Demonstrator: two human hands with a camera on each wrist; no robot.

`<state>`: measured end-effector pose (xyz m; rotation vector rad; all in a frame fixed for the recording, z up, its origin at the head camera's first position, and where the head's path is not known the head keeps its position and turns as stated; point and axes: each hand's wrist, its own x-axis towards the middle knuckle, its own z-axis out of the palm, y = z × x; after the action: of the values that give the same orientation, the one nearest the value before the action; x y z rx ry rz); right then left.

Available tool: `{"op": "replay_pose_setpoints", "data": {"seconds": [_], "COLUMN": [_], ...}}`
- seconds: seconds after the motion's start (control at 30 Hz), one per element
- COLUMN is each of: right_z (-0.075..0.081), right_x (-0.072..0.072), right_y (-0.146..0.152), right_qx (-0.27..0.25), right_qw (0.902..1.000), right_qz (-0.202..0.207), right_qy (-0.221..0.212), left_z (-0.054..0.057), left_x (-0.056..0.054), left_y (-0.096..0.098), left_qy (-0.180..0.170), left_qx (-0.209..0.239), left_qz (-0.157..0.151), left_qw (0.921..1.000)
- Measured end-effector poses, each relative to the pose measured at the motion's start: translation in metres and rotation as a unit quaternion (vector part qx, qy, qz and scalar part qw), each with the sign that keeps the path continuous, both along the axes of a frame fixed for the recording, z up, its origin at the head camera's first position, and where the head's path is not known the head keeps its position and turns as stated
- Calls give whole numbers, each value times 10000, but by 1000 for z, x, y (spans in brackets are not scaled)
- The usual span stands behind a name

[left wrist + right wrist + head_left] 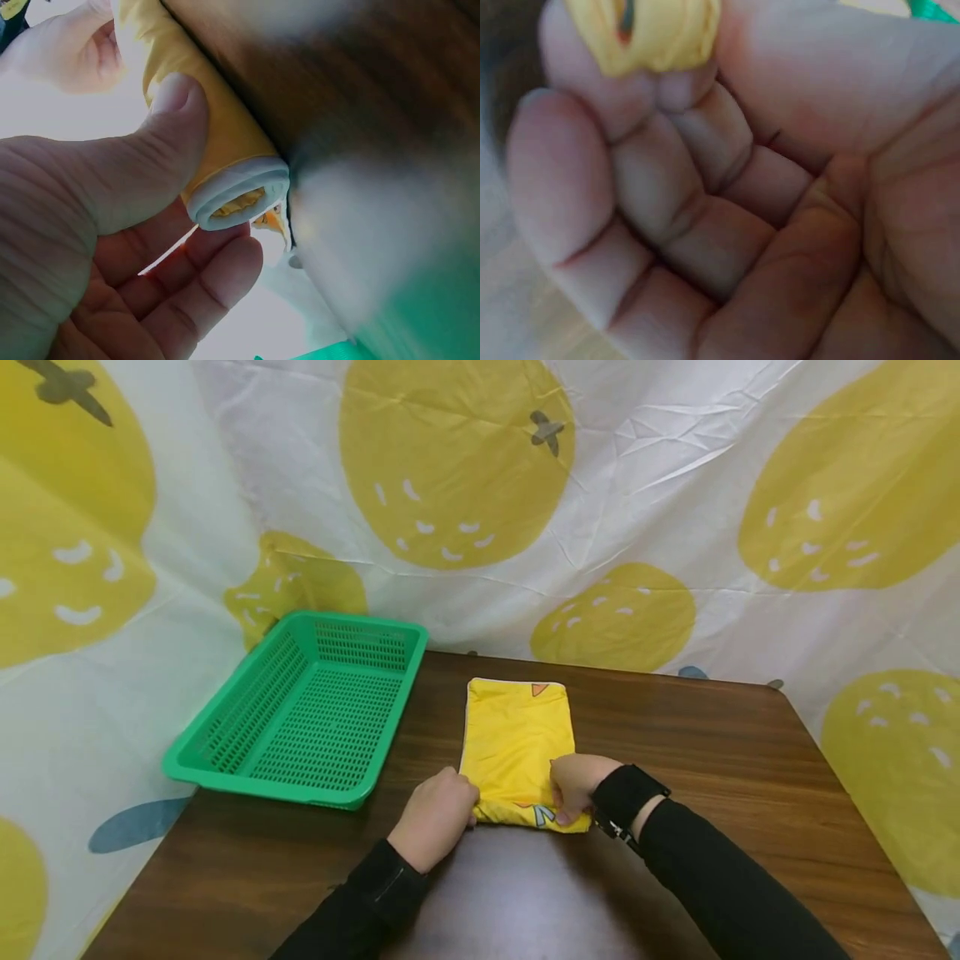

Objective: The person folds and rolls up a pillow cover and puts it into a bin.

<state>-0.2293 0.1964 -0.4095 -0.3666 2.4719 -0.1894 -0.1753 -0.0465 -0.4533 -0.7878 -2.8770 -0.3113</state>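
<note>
A yellow cloth (517,735) with white edging and a few printed shapes lies on the table, its near edge rolled into a narrow tube. My left hand (435,814) grips the left end of that roll. In the left wrist view the thumb presses on top of the rolled cloth (217,112) and the fingers curl beneath; its open end shows white-edged layers. At the right end of the roll, my right hand (581,781) pinches the fabric. The right wrist view shows a bit of the yellow cloth (667,45) between curled fingers; the thumb tip is hidden.
To the left, a green plastic basket (330,735) with slotted walls stands on the brown wooden table (712,735). Behind hangs a white curtain (637,460) printed with yellow fruit. A black band (628,793) wraps the right wrist.
</note>
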Motion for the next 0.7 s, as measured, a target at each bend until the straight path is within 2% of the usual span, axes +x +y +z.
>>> {"op": "replay_pose_setpoints", "data": {"seconds": [0.1,0.2,0.43,0.57,0.7], "right_z": [-2,-5,-6,-7,-10], "right_x": [-9,-15,-17,-13,-1], "right_y": [3,10,15,16,17], "right_qx": [170,105,-72,-44,-181], "right_qw": [9995,9983,9979,9987,9991], "right_qz": [-115,-309,-392,-388,-193], "right_qy": [-256,-477,-504,-337,326], "left_z": [-2,-5,-10,-12,-12], "left_x": [-4,-11,-28,-32,-30], "left_y": [0,-2,-12,-14,-14], "left_qy": [-252,-560,-1062,-1333,-1359], "left_qx": [161,347,1138,1410,1507], "left_qz": [62,77,53,105,89], "left_qw": [9995,9978,9878,9809,9792]}}
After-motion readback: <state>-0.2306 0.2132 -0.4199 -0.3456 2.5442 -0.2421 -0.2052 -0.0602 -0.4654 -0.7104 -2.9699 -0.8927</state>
